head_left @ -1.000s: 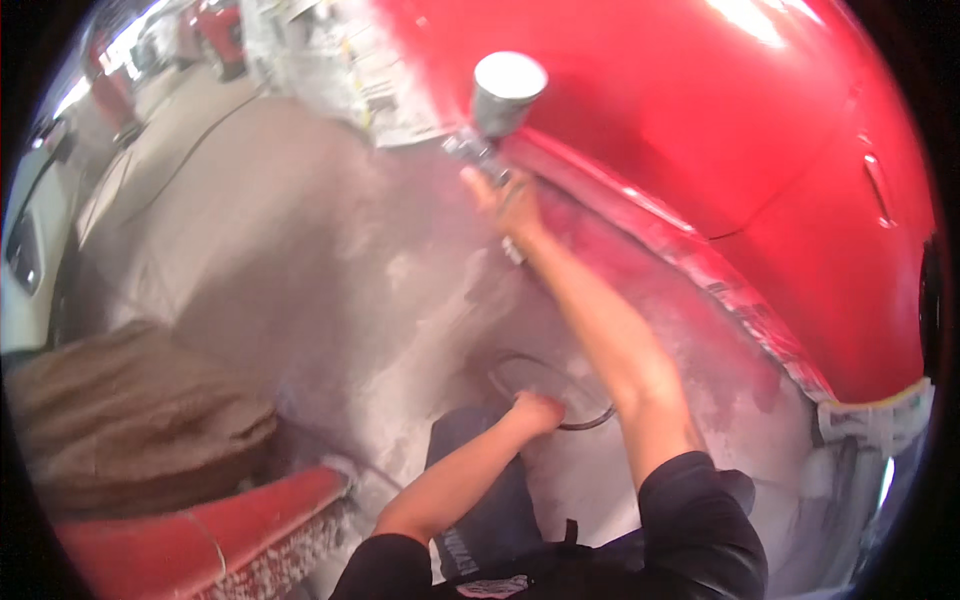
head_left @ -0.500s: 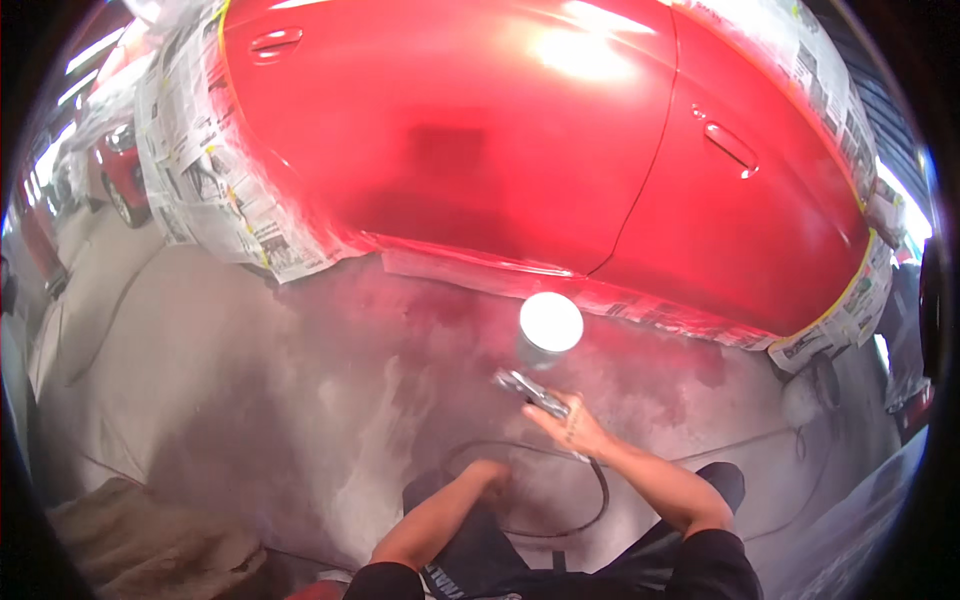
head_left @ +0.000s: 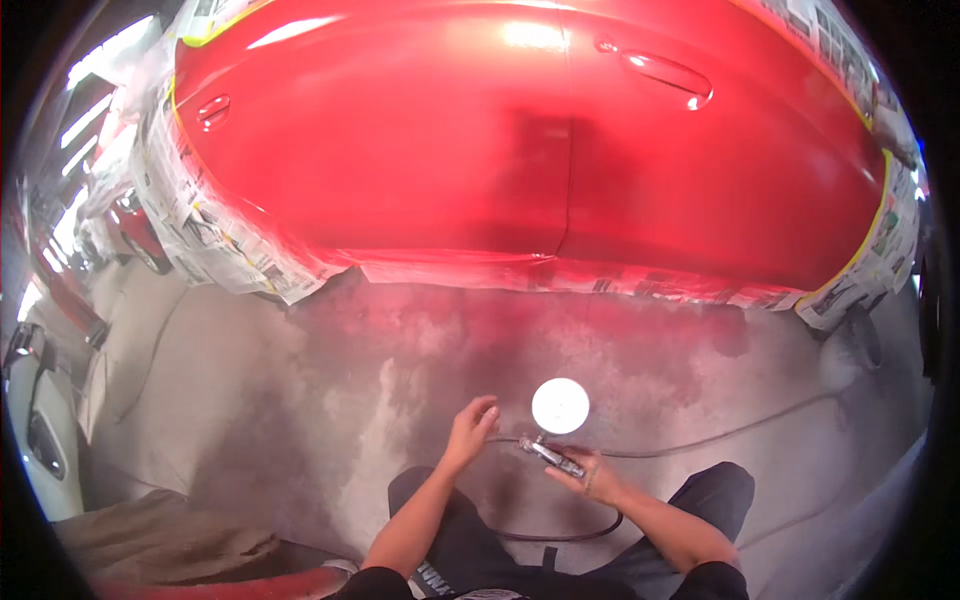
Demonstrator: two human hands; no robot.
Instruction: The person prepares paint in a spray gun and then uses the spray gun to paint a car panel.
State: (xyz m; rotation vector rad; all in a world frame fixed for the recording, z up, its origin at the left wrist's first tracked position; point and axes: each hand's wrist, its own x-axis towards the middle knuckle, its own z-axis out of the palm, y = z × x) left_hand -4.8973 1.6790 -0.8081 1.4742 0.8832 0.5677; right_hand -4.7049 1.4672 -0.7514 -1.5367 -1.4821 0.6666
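Observation:
My right hand [head_left: 602, 479] is wrapped around the grip of a metal spray gun [head_left: 548, 456], whose nozzle end points left. On top of the gun sits a round cup with a bright white top [head_left: 561, 406]. To the left of the gun, my left hand [head_left: 468, 432] is raised with its fingers loosely curled and apart, and nothing shows in it. A dark air hose [head_left: 700, 445] passes behind the gun and my left hand. Beyond both hands stands a car side with red doors [head_left: 420, 170], glossy and reflecting light.
Newspaper masking [head_left: 215, 235] with yellow tape borders the red panels. A hose loop [head_left: 560, 538] hangs between my knees. Brown cloth [head_left: 180, 540] lies at lower left, near a white car part [head_left: 45, 440]. Red overspray tints the concrete floor [head_left: 330, 400].
The spray gun has come back toward my body, away from the car. My left hand has risen and moved forward, nearer the gun. The view has shifted right along the car.

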